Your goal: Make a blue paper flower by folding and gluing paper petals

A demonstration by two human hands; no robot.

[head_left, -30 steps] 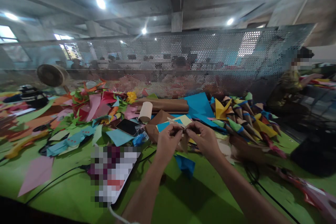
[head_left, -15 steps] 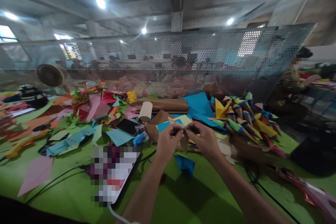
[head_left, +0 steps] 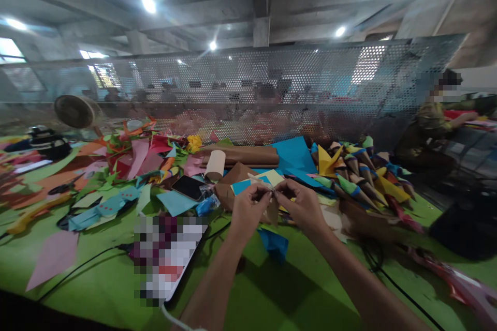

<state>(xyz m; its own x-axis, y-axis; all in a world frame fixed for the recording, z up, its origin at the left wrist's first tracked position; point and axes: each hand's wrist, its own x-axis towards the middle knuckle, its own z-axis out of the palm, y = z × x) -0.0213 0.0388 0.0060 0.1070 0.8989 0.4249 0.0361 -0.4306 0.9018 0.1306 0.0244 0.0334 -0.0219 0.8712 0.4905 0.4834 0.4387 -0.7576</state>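
My left hand [head_left: 247,210] and my right hand [head_left: 305,208] meet over the middle of the green table [head_left: 295,289]. Both are closed in a pinch, fingertips almost touching. Between them they hold a small piece of tan paper [head_left: 271,214], partly hidden by the fingers; its exact shape I cannot make out. Just below hangs or lies a blue folded paper [head_left: 275,244]. Behind my fingers are cream and blue paper sheets [head_left: 276,177] on brown paper [head_left: 229,189].
Paper cones [head_left: 355,165] are heaped at the right, coloured paper scraps [head_left: 135,160] at the left. A black phone [head_left: 187,187], a paper roll [head_left: 215,165] and a yellow glue gun [head_left: 37,214] lie around. A perforated metal screen [head_left: 233,88] stands behind; a person [head_left: 430,119] sits far right.
My hands stay almost still, with the fingertips pinched at the same spot. At the far right, the other person's arm has shifted slightly.
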